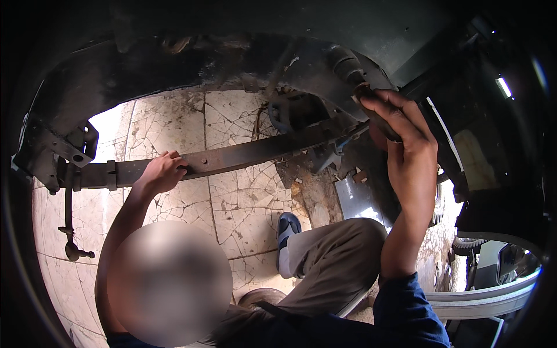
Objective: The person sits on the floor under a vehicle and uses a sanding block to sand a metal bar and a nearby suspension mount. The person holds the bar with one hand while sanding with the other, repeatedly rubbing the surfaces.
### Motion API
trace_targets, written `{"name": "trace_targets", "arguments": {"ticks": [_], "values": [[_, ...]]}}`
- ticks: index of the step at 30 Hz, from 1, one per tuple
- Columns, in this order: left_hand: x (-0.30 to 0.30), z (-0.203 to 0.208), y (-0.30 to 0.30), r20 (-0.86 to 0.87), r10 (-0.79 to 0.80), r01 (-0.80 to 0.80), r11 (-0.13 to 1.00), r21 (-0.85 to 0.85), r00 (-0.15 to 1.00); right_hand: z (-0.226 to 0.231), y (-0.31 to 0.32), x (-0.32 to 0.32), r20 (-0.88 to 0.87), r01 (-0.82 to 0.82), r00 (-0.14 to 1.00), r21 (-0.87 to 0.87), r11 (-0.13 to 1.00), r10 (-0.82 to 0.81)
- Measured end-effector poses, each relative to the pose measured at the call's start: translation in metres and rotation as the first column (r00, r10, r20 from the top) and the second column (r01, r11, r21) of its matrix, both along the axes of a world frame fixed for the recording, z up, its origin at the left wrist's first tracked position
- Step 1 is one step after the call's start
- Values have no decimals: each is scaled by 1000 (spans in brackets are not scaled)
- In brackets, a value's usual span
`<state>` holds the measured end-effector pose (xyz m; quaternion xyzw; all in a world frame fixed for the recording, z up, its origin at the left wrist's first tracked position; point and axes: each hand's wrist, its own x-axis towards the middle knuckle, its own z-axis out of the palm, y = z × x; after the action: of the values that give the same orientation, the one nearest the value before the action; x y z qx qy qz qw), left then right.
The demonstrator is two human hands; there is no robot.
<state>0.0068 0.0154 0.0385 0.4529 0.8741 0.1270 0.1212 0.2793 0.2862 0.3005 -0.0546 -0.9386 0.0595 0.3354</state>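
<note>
A long, dark leaf spring [243, 155] runs across under the vehicle body, rising slightly toward the right. My left hand [165, 171] is on it at the left, its fingers curled over the metal. Higher up on the right, my right hand [409, 119] is closed around a dark cylindrical metal part [383, 124]. The upper end of that part meets a wider, round dark fitting [346, 65] under the body panel. My palm hides some of the part, and its exact kind cannot be made out.
A bracket [81, 145] and a hanging link with a ball joint [72, 250] are at far left. The dark wheel-arch edge [174, 95] curves overhead. Below lie cracked floor tiles [243, 203], a shiny metal sheet [358, 197] and rubble. A pale round rim [487, 296] stands lower right.
</note>
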Motion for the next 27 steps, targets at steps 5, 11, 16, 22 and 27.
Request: {"name": "trace_targets", "arguments": {"ticks": [5,11,16,22,27], "values": [[-3,-5,3,-12,-16,16,1000,16,1000,-2,8,4,-28,-13,1000,8,1000,13],[-2,-2,0,-21,-8,7,1000,-8,1000,-4,4,4,51,-38,998,-117,992,44],[1,-4,0,-9,24,-24,1000,19,1000,-10,-5,-2,45,-116,992,30,993,115],[1,-1,1,1,1,-1,1000,27,1000,-3,4,10,-143,-71,988,-44,996,64],[1,0,3,-20,-11,11,1000,25,1000,-21,15,-1,-168,-71,985,-125,990,50]]}}
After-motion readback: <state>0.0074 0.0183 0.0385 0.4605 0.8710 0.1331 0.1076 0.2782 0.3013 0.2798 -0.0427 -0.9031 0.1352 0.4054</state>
